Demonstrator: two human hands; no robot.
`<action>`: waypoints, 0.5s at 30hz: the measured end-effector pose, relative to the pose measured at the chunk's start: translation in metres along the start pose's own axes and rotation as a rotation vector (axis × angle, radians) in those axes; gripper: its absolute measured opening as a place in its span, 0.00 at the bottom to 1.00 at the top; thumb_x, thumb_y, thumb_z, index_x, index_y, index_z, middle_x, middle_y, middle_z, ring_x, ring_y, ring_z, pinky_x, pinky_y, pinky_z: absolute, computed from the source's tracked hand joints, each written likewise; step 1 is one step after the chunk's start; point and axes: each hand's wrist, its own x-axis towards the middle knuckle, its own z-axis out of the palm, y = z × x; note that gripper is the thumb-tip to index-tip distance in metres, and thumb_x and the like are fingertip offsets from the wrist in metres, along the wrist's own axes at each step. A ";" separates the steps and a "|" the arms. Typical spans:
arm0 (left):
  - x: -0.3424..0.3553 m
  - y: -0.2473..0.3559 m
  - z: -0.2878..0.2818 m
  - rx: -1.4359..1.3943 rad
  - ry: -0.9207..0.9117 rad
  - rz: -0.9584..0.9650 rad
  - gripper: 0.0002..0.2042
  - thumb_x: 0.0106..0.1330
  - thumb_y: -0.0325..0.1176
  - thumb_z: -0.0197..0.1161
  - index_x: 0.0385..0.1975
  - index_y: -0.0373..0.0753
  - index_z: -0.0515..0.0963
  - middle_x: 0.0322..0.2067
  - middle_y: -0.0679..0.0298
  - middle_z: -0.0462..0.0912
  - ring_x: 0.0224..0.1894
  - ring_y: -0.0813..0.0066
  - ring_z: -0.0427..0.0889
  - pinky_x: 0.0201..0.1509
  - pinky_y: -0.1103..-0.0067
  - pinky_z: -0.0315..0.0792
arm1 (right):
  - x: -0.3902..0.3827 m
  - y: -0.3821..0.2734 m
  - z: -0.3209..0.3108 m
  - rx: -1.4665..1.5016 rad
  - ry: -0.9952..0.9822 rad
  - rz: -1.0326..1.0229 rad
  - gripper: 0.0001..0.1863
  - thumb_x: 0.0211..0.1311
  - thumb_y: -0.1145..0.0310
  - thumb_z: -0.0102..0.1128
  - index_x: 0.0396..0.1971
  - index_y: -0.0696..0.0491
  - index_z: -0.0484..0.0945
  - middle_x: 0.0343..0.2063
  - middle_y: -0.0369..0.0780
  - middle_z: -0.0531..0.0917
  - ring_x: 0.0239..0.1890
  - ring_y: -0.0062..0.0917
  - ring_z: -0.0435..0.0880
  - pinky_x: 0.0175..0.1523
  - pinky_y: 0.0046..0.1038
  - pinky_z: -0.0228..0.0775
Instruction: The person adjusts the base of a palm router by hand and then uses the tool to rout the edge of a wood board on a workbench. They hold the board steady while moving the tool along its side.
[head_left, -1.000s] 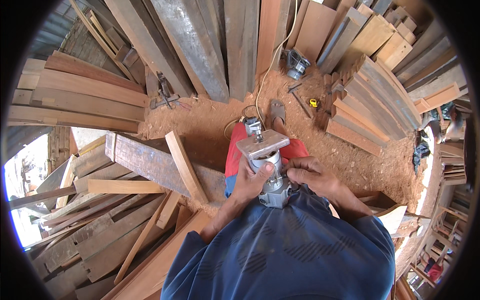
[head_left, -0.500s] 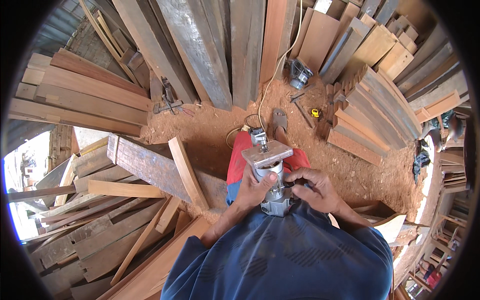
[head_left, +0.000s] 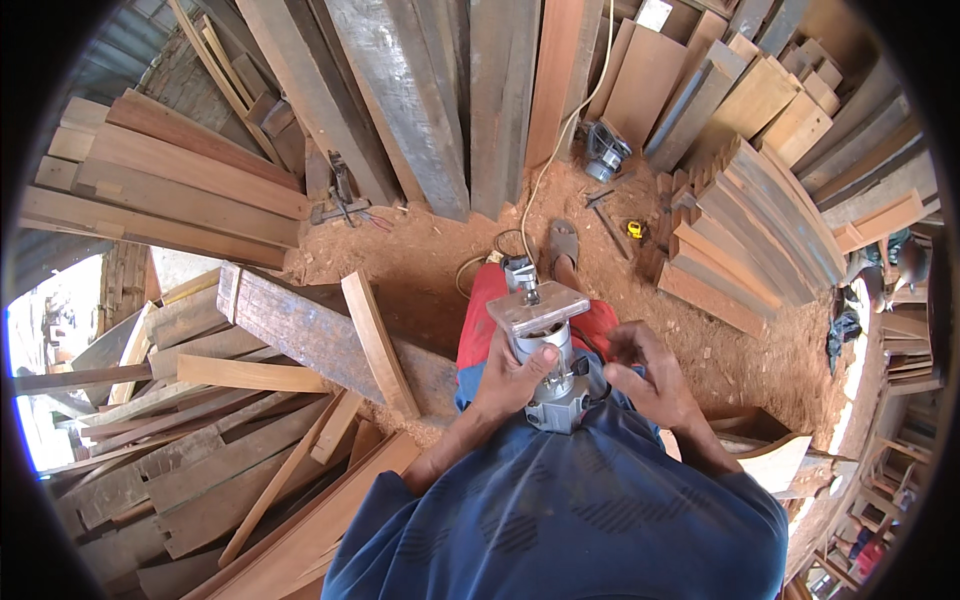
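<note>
A trim router (head_left: pixel 556 408) with a silver body rests against my lap, its flat wooden base plate (head_left: pixel 545 309) turned upward and a metal bit (head_left: pixel 532 290) standing out of it. My left hand (head_left: pixel 510 380) wraps round the body just below the plate, thumb across the front. Just to the right of the router, my right hand (head_left: pixel 655 380) is raised clear of it, fingers loosely curved and apart from the thumb, with nothing seen in it. A dark knob (head_left: pixel 580 367) sits on the router's right side. The left palm is hidden behind the tool.
Another power tool (head_left: pixel 605 150), a yellow tape measure (head_left: pixel 635 229) and pliers (head_left: pixel 343 190) lie on the sawdust-covered ground. A pale cord (head_left: pixel 556 140) runs down toward my knees. Stacked boards (head_left: pixel 190 190) surround me; a wide plank (head_left: pixel 300 325) lies at left.
My right hand has drawn away from the router's side to the right, and its fingers have opened out. The left hand keeps its hold.
</note>
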 end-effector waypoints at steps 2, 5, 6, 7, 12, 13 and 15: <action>-0.001 -0.001 -0.001 -0.018 0.018 -0.012 0.31 0.69 0.42 0.71 0.66 0.35 0.65 0.53 0.64 0.80 0.50 0.78 0.80 0.53 0.77 0.76 | -0.007 -0.003 -0.015 -0.118 -0.241 0.163 0.37 0.58 0.55 0.76 0.60 0.60 0.70 0.47 0.46 0.83 0.48 0.31 0.85 0.54 0.33 0.77; 0.004 0.003 0.002 -0.051 0.030 0.005 0.31 0.69 0.42 0.71 0.65 0.35 0.66 0.52 0.63 0.80 0.48 0.78 0.81 0.51 0.77 0.77 | -0.012 -0.009 0.003 -0.147 -0.346 0.213 0.52 0.52 0.51 0.80 0.70 0.60 0.60 0.57 0.51 0.77 0.58 0.38 0.81 0.64 0.37 0.72; 0.007 0.003 0.003 -0.056 0.030 0.018 0.30 0.69 0.42 0.71 0.65 0.35 0.66 0.51 0.63 0.81 0.47 0.78 0.81 0.50 0.77 0.77 | -0.012 -0.010 0.014 -0.133 -0.340 0.197 0.57 0.50 0.49 0.81 0.72 0.59 0.56 0.61 0.53 0.75 0.61 0.39 0.80 0.66 0.39 0.70; 0.007 0.004 0.004 -0.064 0.030 0.033 0.30 0.69 0.41 0.71 0.64 0.35 0.66 0.50 0.63 0.81 0.46 0.78 0.82 0.49 0.77 0.78 | -0.011 0.002 0.025 -0.007 -0.326 0.220 0.63 0.48 0.53 0.83 0.76 0.59 0.48 0.66 0.52 0.70 0.66 0.38 0.74 0.70 0.39 0.64; 0.008 0.010 0.004 -0.039 0.052 0.054 0.30 0.69 0.41 0.71 0.64 0.34 0.66 0.48 0.63 0.82 0.46 0.78 0.82 0.49 0.78 0.78 | 0.001 0.023 0.047 0.444 -0.306 0.138 0.58 0.44 0.61 0.87 0.72 0.58 0.56 0.61 0.44 0.73 0.65 0.30 0.71 0.70 0.34 0.61; 0.009 0.009 0.002 -0.040 0.046 0.035 0.30 0.69 0.41 0.71 0.64 0.34 0.66 0.47 0.63 0.82 0.46 0.78 0.82 0.49 0.78 0.78 | 0.002 0.022 0.049 0.479 -0.311 0.136 0.57 0.44 0.62 0.87 0.71 0.57 0.57 0.60 0.42 0.73 0.65 0.28 0.71 0.70 0.33 0.61; 0.008 0.012 0.002 -0.034 0.052 0.050 0.30 0.68 0.41 0.71 0.63 0.33 0.66 0.47 0.63 0.82 0.46 0.78 0.83 0.49 0.78 0.78 | 0.002 0.015 0.053 0.459 -0.284 0.143 0.52 0.46 0.63 0.86 0.68 0.57 0.60 0.58 0.42 0.74 0.63 0.27 0.72 0.69 0.32 0.62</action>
